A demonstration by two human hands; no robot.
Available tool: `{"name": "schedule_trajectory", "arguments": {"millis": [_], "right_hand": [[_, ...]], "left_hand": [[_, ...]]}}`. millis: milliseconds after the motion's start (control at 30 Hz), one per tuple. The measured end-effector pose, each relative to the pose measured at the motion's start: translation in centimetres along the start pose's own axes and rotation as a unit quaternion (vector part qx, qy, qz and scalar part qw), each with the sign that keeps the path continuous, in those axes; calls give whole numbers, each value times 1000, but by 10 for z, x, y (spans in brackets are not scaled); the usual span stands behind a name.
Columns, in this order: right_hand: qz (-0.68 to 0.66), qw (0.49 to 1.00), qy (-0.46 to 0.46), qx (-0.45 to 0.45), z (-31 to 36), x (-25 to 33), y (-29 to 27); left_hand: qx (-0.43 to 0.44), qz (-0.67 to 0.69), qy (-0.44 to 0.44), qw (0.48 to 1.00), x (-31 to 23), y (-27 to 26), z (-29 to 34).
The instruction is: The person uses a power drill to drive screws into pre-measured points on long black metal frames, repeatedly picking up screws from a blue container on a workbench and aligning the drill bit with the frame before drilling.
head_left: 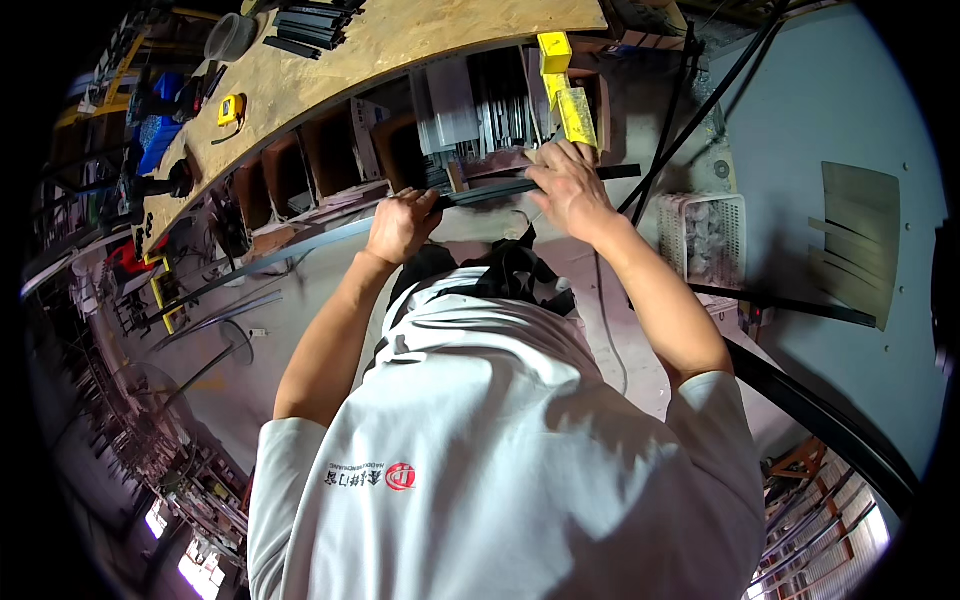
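White T-shirt [520, 430] fills lower middle, red round logo on chest. Left to right: blue case [160, 140] at far left; yellow tape measure [231, 108] on wooden surface [420, 40], clear tub [230, 38] behind it, bundle of short black strips [310, 27] further along. Long strip [300, 247] runs in front of the open compartments below the surface, slanting up to the right. Hands apart from each other, both clamped on it: left hand [402, 222] with fingers curled over, right hand [568, 188] nearer its right end, fingertips near yellow blocks [575, 115]. Right side: white perforated crate [742, 235], pale wall panel [790, 120].
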State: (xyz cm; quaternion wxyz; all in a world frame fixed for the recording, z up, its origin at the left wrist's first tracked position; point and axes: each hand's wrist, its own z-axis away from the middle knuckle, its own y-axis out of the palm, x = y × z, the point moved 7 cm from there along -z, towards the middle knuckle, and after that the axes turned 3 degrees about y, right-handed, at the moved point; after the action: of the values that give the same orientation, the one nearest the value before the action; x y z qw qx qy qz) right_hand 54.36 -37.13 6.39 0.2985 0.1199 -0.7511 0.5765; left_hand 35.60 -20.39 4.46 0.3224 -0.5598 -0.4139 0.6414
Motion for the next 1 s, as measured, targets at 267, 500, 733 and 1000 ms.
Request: {"name": "schedule_trajectory", "arguments": {"millis": [267, 500, 733, 1000], "right_hand": [[-10, 1000, 22, -4, -2, -8, -5], [5, 1000, 28, 2, 1, -16, -13], [26, 999, 40, 7, 4, -19, -16], [20, 998, 53, 15, 5, -19, -13]], "left_hand": [[-31, 16, -29, 999, 5, -8, 8], [-31, 23, -8, 999, 0, -5, 3], [-21, 42, -16, 999, -5, -4, -2], [-48, 56, -13, 997, 5, -2, 4]]}}
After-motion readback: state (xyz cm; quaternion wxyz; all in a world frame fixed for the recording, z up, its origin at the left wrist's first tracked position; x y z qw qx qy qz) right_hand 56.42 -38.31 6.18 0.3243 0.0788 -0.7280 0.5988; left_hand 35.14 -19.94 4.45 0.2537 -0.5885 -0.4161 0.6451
